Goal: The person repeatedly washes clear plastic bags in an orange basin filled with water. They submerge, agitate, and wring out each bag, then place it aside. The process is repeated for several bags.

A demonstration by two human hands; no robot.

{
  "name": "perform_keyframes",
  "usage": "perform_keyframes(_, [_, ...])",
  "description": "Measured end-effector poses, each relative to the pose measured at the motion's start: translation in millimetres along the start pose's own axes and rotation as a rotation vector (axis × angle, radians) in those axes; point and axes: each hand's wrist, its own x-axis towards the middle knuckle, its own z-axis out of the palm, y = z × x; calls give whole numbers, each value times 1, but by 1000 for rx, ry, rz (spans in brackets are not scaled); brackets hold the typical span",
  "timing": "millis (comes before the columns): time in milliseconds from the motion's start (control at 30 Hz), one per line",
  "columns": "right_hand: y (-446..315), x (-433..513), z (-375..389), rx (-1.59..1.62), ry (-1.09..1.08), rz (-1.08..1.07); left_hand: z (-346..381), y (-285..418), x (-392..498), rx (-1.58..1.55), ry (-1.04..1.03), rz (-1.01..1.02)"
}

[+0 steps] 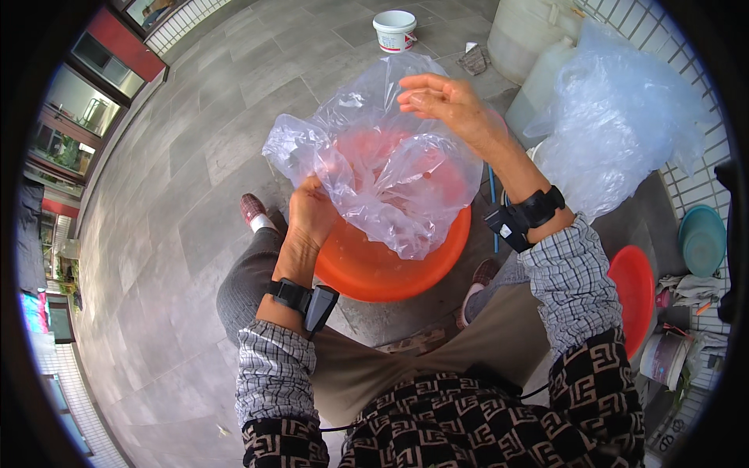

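A large clear plastic bag [374, 158] spreads over an orange plastic basin [374, 269] on the floor between my feet. Something red or pink shows through the film; I cannot tell whether it lies inside the bag or behind it. My left hand [311, 212] grips the bag's near left edge, fingers curled into the film. Raised over the bag's far right side, my right hand [447, 108] has its fingers stretched and slightly apart, with nothing held in them. The basin's far part is hidden under the plastic.
Beyond the bag stands a white bucket [395, 32]. On the right, crumpled plastic sheeting [620, 117] leans by pale plastic barrels [529, 35]. A red basin [635, 292], a teal basin [702, 240] and a tub [664, 360] line the tiled wall. A blue stick [495, 234] lies beside the orange basin.
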Motion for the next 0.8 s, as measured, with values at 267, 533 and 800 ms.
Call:
perform_keyframes(267, [111,-45,17,-230,69,233,-37,-2,-5,-308,-89,-10])
perform_keyframes(533, [136,-41,7,-146,71,133,-81,9,-11,-279,-69,157])
perform_keyframes(800, [130,-45,-39,288,492,187,-135,8,-36,-257,-37,127])
